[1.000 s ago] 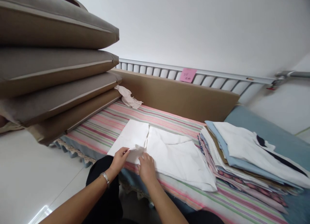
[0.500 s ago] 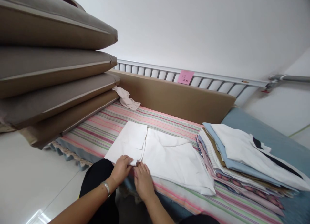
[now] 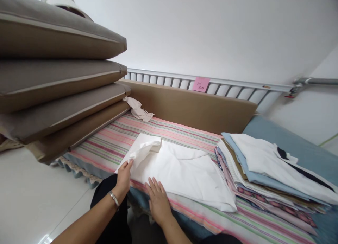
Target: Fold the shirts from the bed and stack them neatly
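A white garment, partly folded, lies flat on the striped bed sheet. My left hand, with a silver bangle at the wrist, pinches the edge of a raised flap at the garment's left end. That flap curls up and leans leftward over the layer below. My right hand rests with fingers spread on the garment's near edge, pressing it against the bed. What kind of garment it is, I cannot tell.
Folded clothes are stacked on the right, a white piece with black on top. Thick grey-brown cushions tower at the left. Behind stand a brown board and a rail with a pink note. A pale cloth lies near the cushions.
My left hand has lifted the garment's left flap and moved it leftward, turning it back. My right hand has opened out flat on the garment's near edge.
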Demonstrator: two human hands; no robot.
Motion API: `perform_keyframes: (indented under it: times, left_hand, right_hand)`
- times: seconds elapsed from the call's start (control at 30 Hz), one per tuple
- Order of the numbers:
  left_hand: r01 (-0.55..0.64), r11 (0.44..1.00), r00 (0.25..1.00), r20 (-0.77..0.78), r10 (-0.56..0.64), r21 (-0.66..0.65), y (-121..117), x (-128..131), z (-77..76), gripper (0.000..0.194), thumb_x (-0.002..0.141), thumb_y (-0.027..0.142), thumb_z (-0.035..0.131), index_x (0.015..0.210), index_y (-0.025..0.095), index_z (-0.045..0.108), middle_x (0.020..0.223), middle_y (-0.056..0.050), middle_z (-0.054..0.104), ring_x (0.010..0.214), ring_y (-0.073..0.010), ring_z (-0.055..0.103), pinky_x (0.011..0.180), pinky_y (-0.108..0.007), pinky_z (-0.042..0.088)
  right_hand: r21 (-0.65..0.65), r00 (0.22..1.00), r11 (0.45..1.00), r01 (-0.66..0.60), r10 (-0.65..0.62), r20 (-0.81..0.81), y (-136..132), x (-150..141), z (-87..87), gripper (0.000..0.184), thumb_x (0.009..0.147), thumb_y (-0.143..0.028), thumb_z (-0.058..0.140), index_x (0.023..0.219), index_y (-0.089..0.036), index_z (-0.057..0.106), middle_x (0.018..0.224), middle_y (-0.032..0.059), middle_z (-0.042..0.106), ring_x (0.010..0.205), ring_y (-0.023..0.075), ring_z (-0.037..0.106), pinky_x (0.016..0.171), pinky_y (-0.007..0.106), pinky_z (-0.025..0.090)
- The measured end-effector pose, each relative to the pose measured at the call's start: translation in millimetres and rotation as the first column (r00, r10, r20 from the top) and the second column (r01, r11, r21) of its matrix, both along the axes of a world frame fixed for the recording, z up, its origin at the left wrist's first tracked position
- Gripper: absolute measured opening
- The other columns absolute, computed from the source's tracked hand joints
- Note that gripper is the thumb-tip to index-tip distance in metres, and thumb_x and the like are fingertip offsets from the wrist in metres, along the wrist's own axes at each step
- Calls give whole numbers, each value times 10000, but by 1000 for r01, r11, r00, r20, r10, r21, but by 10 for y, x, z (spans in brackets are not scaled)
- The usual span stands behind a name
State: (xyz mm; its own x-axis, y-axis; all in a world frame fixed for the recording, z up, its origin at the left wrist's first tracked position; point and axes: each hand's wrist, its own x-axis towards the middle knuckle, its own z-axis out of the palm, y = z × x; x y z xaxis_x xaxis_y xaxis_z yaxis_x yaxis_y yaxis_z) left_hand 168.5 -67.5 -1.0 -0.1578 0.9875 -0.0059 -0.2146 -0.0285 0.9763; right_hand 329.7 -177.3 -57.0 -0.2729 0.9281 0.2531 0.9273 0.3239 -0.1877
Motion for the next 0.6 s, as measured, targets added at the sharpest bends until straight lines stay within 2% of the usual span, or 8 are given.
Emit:
perform_keyframes:
  times: [0.07,0.13,0.23,0.33,0.4,0.47,0.53,0.6]
  left_hand:
    - [102,994,975,-203,-91,46,-63,73,-62,376,698,529,591,723,154,604,659,-3,580,639,-156,526,640,-271,437]
    - [236,968,883,-435,-175,90,-152,154,-155,323,716,470,581,657,154,615,662,-28,591,688,-185,541,697,-307,445]
    - [469,873,651,-720,-240,133,-293,240,-237,206,720,335,597,809,177,695,938,-89,653,920,-241,555,871,-373,412]
    - [652,754,397,-882,-255,76,-312,249,-161,294,754,348,589,1007,225,675,1126,-82,622,1040,-242,535,935,-373,394]
    - [647,758,372,-901,-224,79,-183,209,-47,312,816,381,528,1045,209,653,1111,-79,632,1042,-220,545,949,-343,396]
    - [524,846,354,-929,-111,99,69,133,68,328,878,354,445,1101,186,618,1149,-82,616,1090,-198,526,988,-312,366]
    - [354,931,275,-962,-10,92,403,33,151,351,902,297,405,1177,148,563,1208,-104,578,1147,-197,493,1019,-305,329]
    - [224,974,199,-980,-6,40,760,-61,193,359,900,245,394,1187,88,541,1176,-149,586,1133,-219,510,997,-320,344]
  right_hand:
    - [-4,1000,1000,-3,3,-14,2,2,1,685,805,-118,425,1427,-285,191,1517,-48,144,1397,189,92,1143,436,149]
    - [-14,999,1000,-11,10,-36,7,8,12,667,813,-127,418,1428,-258,196,1512,-30,179,1396,190,103,1145,436,152]
    - [-42,995,999,-20,16,-94,14,13,54,611,836,-156,404,1419,-238,240,1478,-3,297,1380,185,182,1147,420,159]
    - [-65,990,998,-8,-1,-138,2,5,113,574,840,-166,407,1393,-283,306,1436,-12,382,1361,182,242,1144,419,177]
    - [-65,991,998,2,-10,-134,-13,-2,133,591,819,-153,426,1380,-309,326,1439,-27,376,1365,184,232,1142,427,184]
    - [-55,993,998,7,-13,-114,-23,0,121,647,777,-127,452,1382,-317,318,1441,-36,372,1368,187,224,1141,431,187]
    - [-43,996,999,5,-9,-85,-15,20,66,728,730,-101,473,1394,-330,281,1442,-43,369,1366,195,230,1137,435,201]
    - [-28,999,1000,-9,8,-47,23,60,-39,777,710,-107,489,1407,-341,238,1445,-36,364,1356,212,258,1120,449,240]
